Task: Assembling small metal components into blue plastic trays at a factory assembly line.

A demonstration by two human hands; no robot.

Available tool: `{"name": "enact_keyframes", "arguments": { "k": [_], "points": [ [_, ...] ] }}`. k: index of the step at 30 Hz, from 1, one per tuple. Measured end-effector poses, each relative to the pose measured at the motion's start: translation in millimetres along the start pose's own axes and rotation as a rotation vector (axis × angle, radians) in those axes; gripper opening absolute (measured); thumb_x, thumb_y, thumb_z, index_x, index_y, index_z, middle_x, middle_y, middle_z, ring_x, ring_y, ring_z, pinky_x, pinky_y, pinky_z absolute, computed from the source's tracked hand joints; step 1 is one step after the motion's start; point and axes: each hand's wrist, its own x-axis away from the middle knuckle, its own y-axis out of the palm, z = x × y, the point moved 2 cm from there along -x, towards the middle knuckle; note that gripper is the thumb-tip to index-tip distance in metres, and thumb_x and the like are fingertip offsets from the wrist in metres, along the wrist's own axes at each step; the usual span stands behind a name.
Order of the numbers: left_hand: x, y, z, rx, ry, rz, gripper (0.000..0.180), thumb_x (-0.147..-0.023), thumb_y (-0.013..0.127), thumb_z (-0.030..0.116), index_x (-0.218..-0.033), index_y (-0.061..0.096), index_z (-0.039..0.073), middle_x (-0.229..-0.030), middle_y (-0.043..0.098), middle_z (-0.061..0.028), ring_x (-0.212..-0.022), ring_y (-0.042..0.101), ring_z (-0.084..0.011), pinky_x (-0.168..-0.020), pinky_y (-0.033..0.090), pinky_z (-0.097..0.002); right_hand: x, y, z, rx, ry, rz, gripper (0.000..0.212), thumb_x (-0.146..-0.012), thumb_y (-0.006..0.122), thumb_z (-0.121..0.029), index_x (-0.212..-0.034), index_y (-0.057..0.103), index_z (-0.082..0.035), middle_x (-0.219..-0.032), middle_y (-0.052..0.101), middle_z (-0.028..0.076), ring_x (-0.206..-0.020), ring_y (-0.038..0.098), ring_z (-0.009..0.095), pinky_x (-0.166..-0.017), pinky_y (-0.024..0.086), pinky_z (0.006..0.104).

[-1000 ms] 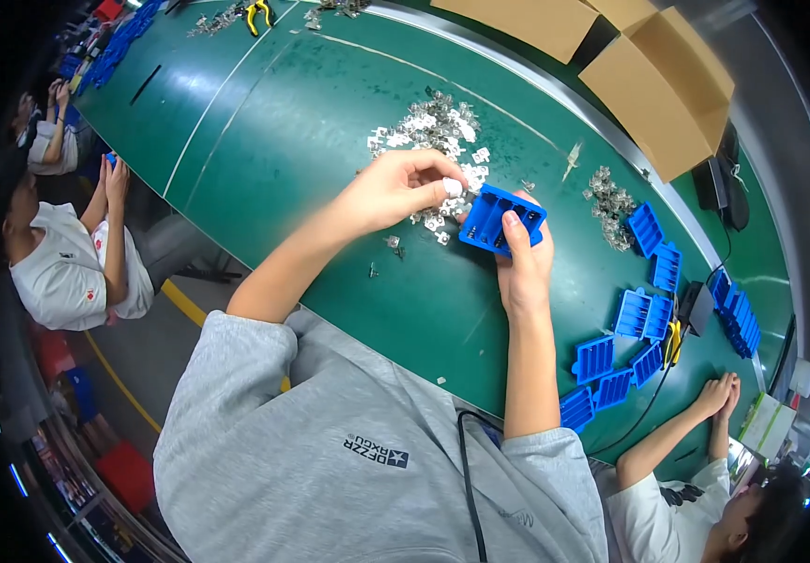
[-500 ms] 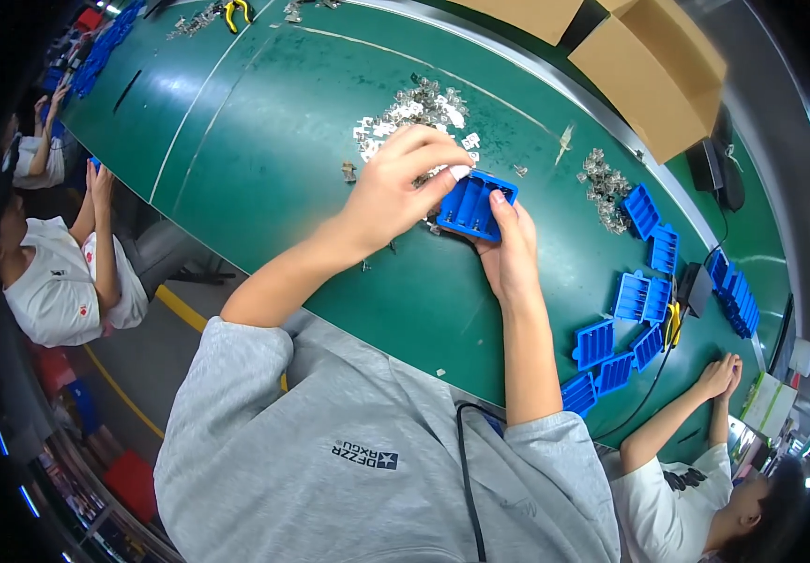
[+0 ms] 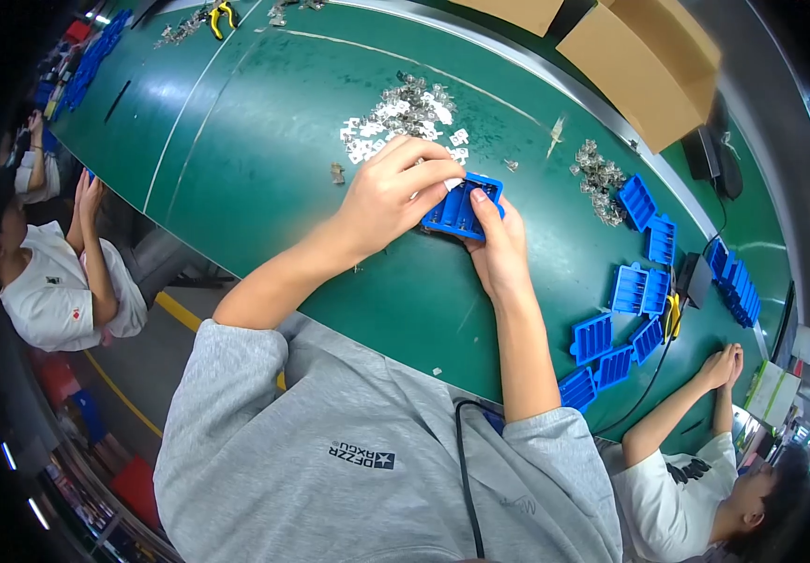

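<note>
A blue plastic battery holder (image 3: 454, 220) with long parallel slots rests in my right hand (image 3: 500, 239), whose thumb presses over its right side and whose other fingers are partly hidden beneath. At the holder's upper left edge, my left hand (image 3: 395, 192) is closed in a pinch. Something white shows at that thumb's tip; whether it is a finger cover or a part, I cannot tell. Whatever sits between those fingertips is hidden. Just beyond the hands lies a heap of small metal clips (image 3: 414, 101), with flat white pieces (image 3: 363, 143) at its near side.
Several blue holders (image 3: 614, 368) lie at the right, near yellow-handled pliers (image 3: 672, 317) and a black cable. Another clip pile (image 3: 600, 183) sits beyond them. A cardboard box (image 3: 644, 70) stands at the far edge. Co-workers sit left and right; one person's hands (image 3: 722, 368) rest on the table.
Both hands and the holder sit slightly further left in view, as does much of the scene. My left fingertips have come lower against the holder's upper edge. The right hand keeps its hold.
</note>
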Motion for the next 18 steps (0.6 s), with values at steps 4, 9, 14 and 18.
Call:
{"name": "enact_keyframes", "arguments": {
  "k": [4, 9, 14, 18],
  "points": [
    [1.6, 2.7, 0.0, -0.037, -0.032, -0.021, 0.020, -0.074, 0.069, 0.000, -0.093, 0.068, 0.006, -0.093, 0.063, -0.0071, -0.085, 0.060, -0.0246, -0.073, 0.051, -0.0350, -1.1, -2.6, 4.1, 0.013, -0.001, -0.018, 0.032, -0.096, 0.056, -0.023, -0.119, 0.053, 0.001, -0.104, 0.063, 0.008, -0.089, 0.064, 0.013, -0.080, 0.055, 0.0295],
    [1.9, 2.8, 3.3, 0.076, -0.138, -0.069, 0.023, -0.076, 0.064, -0.005, -0.098, 0.065, 0.003, -0.099, 0.061, -0.0106, -0.091, 0.060, -0.0263, -0.078, 0.049, -0.0346, 2.3, 3.5, -0.4, -0.048, -0.033, 0.042, 0.031, -0.096, 0.055, -0.020, -0.120, 0.052, 0.000, -0.104, 0.061, 0.006, -0.089, 0.063, 0.012, -0.079, 0.054, 0.0273],
    [3.2, 6.6, 2.4, 0.083, -0.132, -0.101, 0.024, -0.077, 0.064, -0.004, -0.100, 0.064, 0.003, -0.102, 0.060, -0.0109, -0.093, 0.060, -0.0272, -0.080, 0.049, -0.0355, -1.4, -3.6, 6.6, 0.013, -0.031, 0.020, 0.032, -0.096, 0.054, -0.020, -0.121, 0.052, 0.000, -0.101, 0.062, 0.005, -0.089, 0.061, 0.010, -0.077, 0.052, 0.0260],
    [0.9, 6.5, -2.5, 0.001, -0.055, -0.095, 0.021, -0.077, 0.063, -0.004, -0.097, 0.062, 0.002, -0.103, 0.059, -0.0114, -0.094, 0.059, -0.0283, -0.080, 0.048, -0.0367, -3.6, -3.7, 9.2, 0.134, -0.075, 0.029, 0.030, -0.097, 0.055, -0.021, -0.117, 0.055, 0.001, -0.099, 0.062, 0.003, -0.087, 0.058, 0.007, -0.077, 0.049, 0.0237]
  ]
}}
